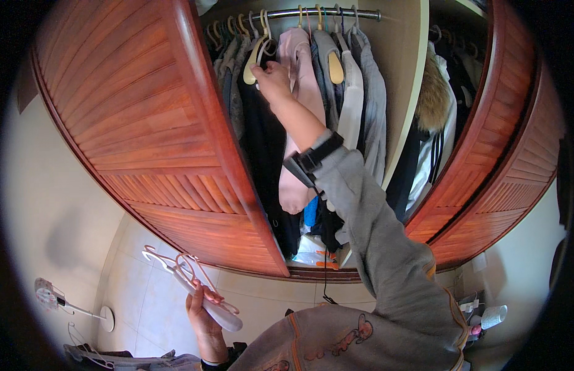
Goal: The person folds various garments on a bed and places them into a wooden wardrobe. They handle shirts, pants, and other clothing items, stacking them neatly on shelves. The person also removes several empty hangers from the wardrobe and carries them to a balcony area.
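Observation:
In my left hand [204, 306] are several plastic clothes hangers, among them a white one [227, 319] and a thin pink one [205, 266], held low over the floor. My right hand [273, 79] reaches up into the open wardrobe, its fingers on hangers under the rail: a cream hanger [250, 69] and a thin white one beside it. Their lower parts are partly hidden by the hand. Right of that hand hang a pink garment [303, 92], a grey garment with a cream hanger [335, 67] showing, a white garment [352, 88] and a grey shirt [374, 106]. Dark clothes [261, 125] hang below and left.
A metal rail [287, 14] spans the wardrobe. A reddish louvred wooden door [147, 116] stands at left, another [491, 139] at right. A divider [407, 92] separates off a compartment with a fur-trimmed garment [430, 97]. A white standing fan [48, 297] is at lower left; a black cord [325, 269] dangles from my right wrist.

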Demonstrator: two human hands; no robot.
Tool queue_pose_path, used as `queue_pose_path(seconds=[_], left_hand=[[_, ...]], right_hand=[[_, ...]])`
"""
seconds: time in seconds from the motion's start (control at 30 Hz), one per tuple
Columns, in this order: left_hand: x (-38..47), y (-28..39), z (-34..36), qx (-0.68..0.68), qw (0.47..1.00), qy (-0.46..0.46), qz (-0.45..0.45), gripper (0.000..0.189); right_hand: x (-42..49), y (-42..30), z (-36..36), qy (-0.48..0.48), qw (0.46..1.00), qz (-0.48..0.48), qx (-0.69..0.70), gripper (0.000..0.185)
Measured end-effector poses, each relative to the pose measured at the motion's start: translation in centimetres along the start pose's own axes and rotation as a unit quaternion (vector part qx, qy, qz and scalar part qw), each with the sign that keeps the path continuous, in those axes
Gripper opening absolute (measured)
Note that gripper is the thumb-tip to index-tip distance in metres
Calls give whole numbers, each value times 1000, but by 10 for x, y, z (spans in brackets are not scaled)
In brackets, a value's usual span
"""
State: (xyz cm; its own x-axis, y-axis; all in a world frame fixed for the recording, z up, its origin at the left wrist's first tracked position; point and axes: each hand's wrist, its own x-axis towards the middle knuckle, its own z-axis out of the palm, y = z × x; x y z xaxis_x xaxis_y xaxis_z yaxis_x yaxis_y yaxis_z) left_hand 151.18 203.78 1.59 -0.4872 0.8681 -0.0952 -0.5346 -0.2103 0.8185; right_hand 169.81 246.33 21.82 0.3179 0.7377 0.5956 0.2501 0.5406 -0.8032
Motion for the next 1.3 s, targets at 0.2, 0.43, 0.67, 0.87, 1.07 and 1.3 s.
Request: queue_pose_path(seconds=[0.2, 0.43, 0.67, 0.87, 1.07, 1.3], left_hand=[[-15, 3, 0, 5, 1000, -24, 12, 15], [-25, 8, 23, 10, 998, -55, 35, 16], [-21, 6, 72, -16, 992, -121, 43, 18], [-19, 10, 106, -16, 984, -175, 38, 21], [-14, -5, 128, -40, 984, -166, 53, 21], [-17, -26, 124, -13, 974, -224, -8, 40]], right_hand=[[16, 10, 20, 18, 993, 57, 100, 16], [0, -16, -12, 105, 989, -64, 86, 25], [-29, -46, -44, -31, 991, -54, 121, 26], [-120, -41, -80, -35, 986, -125, 101, 17], [-274, -32, -158, -197, 917, -342, 59, 17], [-318, -15, -207, -407, 866, -291, 12, 21]])
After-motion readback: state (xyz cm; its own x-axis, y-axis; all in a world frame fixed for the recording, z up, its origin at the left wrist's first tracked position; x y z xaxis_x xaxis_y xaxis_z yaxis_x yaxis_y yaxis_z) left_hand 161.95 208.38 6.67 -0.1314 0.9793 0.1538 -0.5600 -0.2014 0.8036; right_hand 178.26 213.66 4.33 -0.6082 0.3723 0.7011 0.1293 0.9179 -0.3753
